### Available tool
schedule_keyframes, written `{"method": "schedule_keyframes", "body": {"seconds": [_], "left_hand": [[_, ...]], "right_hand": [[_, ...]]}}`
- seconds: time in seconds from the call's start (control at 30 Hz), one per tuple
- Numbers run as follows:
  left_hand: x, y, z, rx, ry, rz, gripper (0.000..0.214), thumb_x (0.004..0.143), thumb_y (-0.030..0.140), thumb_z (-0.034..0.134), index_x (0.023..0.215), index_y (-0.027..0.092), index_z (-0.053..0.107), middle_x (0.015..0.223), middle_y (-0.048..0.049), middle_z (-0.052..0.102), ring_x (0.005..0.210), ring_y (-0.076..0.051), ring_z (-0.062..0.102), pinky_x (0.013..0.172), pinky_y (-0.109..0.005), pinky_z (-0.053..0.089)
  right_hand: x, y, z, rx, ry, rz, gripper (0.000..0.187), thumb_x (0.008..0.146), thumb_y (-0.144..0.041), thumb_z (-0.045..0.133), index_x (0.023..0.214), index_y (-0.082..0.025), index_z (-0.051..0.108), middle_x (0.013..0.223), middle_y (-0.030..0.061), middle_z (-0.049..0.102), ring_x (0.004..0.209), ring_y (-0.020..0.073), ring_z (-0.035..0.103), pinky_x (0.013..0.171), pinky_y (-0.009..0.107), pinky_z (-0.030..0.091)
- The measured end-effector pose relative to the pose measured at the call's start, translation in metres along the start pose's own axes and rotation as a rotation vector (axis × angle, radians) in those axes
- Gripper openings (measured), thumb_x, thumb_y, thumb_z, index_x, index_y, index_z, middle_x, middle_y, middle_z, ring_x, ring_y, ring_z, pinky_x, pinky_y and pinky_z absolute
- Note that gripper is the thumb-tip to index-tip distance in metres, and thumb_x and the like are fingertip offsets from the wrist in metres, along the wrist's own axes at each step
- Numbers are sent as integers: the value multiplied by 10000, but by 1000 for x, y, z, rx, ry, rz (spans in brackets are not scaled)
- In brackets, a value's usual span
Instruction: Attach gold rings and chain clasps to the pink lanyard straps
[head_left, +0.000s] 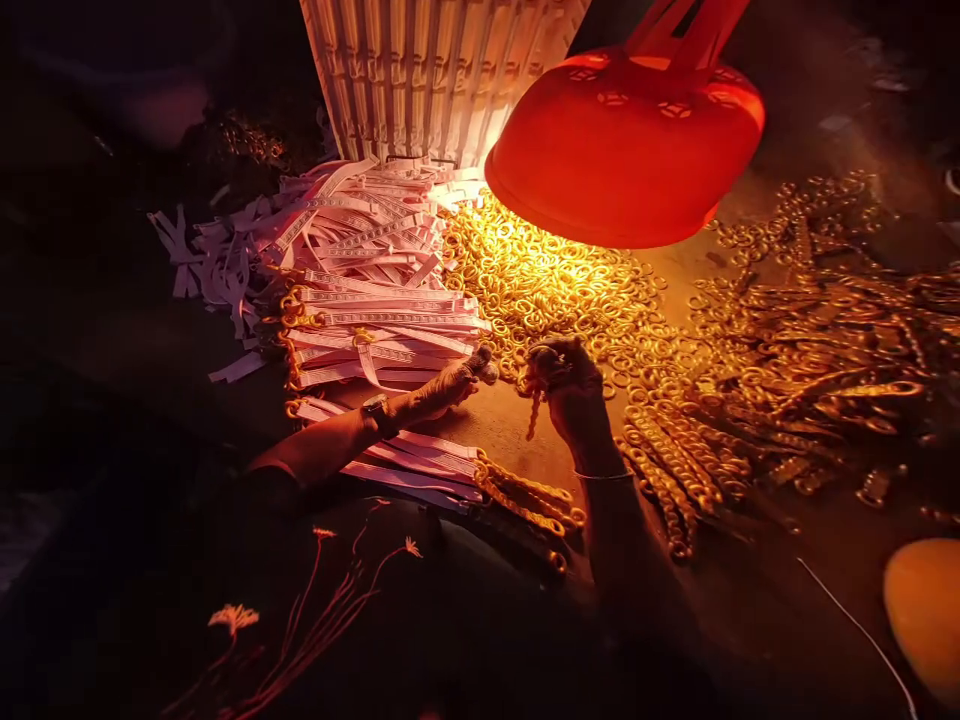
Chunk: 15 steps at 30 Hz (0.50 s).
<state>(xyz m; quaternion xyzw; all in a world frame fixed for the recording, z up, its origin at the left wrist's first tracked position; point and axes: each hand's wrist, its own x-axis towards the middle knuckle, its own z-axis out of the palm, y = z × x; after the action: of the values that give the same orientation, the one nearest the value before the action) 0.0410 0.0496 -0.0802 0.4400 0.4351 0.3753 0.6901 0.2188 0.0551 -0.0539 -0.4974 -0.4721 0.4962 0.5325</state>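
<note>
My left hand (466, 378), a watch at its wrist, is closed beside the ends of the pale strips (390, 315). Whatever its bent fingers may hold is too dark and small to make out. A short gap away, my right hand (568, 375) is curled closed, and a short twisted chain (534, 415) hangs down from its fingers. Just beyond both hands spreads a heap of gold-coloured rings (551, 265). Below my left forearm, more strips lie with twisted chain lengths (525, 492) at their right ends.
A red lamp shade (637, 150) hangs low over the rings. Behind the strips stands a ribbed pale panel (442, 75). Many gold-coloured chain lengths (810, 350) are piled at the right. A rounded orange object (926, 610) sits at the lower right, near a thin wire (862, 630).
</note>
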Motion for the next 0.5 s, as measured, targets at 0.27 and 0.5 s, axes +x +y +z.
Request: {"method": "schedule_keyframes", "body": {"seconds": [0.27,0.5], "left_hand": [[-11,10,4,-375,116,-181,319,725,387,748,745,140,547,564,35,498,465,-48,412,468,-187,314],[-20,14,10,-364,122,-198,252,703,247,764,736,136,540,553,33,550,375,-24,348,412,-182,216]], "right_hand": [[-31,15,32,-256,-32,-10,366,869,-550,552,755,-209,487,649,-12,542,526,85,458,477,220,385],[-37,19,38,-274,-23,-15,373,903,-548,474,767,-201,483,580,-26,489,509,82,453,471,201,359]]}}
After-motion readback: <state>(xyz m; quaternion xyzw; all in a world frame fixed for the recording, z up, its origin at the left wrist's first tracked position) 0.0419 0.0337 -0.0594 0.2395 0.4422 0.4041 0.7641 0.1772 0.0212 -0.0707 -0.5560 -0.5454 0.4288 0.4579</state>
